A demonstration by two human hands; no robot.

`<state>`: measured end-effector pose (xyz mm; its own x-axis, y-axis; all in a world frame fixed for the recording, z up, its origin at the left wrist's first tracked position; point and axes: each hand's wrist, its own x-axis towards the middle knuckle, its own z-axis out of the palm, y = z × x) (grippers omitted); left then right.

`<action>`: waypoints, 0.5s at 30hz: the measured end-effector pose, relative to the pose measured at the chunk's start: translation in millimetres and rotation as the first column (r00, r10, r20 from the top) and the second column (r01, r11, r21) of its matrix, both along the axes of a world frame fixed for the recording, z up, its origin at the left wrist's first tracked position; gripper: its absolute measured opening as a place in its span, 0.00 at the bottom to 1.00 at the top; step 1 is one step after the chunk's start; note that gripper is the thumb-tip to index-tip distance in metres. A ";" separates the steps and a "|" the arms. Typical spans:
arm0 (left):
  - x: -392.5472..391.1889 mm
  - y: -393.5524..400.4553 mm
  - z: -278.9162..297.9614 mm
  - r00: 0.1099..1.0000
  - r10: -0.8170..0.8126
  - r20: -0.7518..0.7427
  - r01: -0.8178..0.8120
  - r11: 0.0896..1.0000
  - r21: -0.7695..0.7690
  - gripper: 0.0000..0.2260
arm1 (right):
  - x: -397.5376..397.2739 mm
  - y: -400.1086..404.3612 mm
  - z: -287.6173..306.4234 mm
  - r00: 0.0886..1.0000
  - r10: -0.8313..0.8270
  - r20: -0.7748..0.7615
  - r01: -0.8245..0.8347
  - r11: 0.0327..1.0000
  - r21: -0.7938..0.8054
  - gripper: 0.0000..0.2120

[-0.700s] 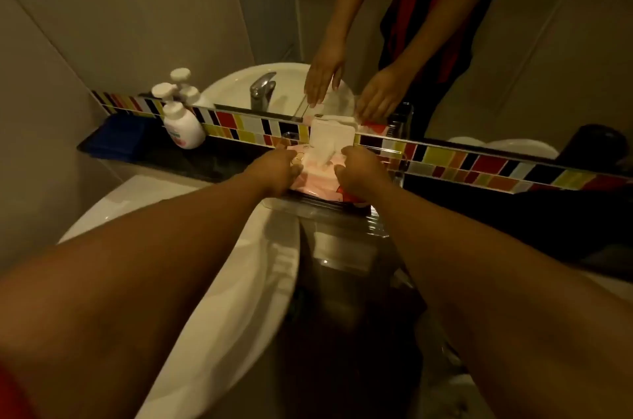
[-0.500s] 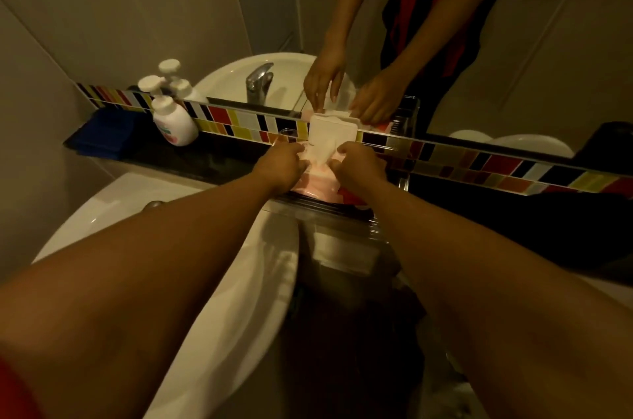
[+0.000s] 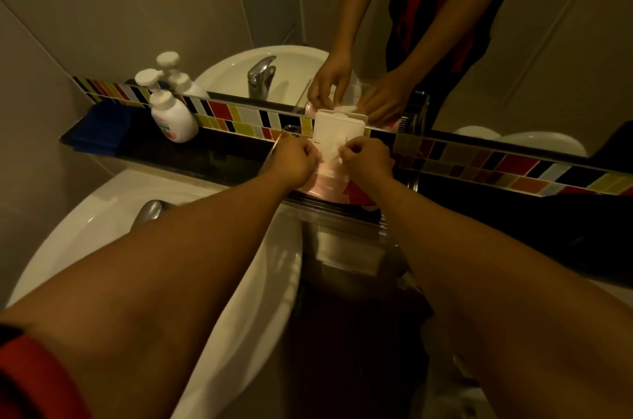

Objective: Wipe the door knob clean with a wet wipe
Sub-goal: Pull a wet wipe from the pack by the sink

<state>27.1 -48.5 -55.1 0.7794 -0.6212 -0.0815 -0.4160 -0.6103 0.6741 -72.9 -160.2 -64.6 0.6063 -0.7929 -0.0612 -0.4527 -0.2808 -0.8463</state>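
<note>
head view, frame centre | my left hand [image 3: 296,161] pressed closed on the pink soft wet-wipe pack [image 3: 325,180], white flip lid [image 3: 337,132] up | my right hand [image 3: 368,159] pinched a white wipe [image 3: 334,153] at the opening | white pump bottle [image 3: 173,115] upper left | door knob: couldn't tell

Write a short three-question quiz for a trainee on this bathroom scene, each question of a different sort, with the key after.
1. True or false: the flip lid of the wet wipe pack stands open.
2. Multiple choice: the pump bottle on the dark ledge stands where relative to the pack? A) to its left B) to its right C) on top of it
3. Fill in: the left hand and right hand both work at the pack's ____.

Key:
1. True.
2. A.
3. Opening, where a white wipe shows between the two hands.
</note>
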 end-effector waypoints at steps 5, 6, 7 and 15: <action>-1.9 1.2 14.2 0.979 0.103 -0.177 -0.123 0.987 -0.106 0.07 | -6.6 -0.9 17.9 0.994 -0.027 0.110 0.014 0.994 0.112 0.06; -1.9 2.4 19.2 0.957 0.120 -0.264 -0.161 0.977 -0.141 0.08 | -7.7 -0.2 22.1 0.990 -0.036 0.135 0.017 0.991 0.136 0.07; -2.3 4.1 25.4 0.923 0.119 -0.366 -0.192 0.966 -0.171 0.08 | -8.9 0.7 26.5 0.987 -0.038 0.155 0.014 0.988 0.153 0.08; 1.5 10.7 77.3 0.763 0.020 -0.646 -0.398 0.802 -0.446 0.09 | -7.1 15.1 78.3 0.958 0.005 0.288 -0.081 0.964 0.253 0.06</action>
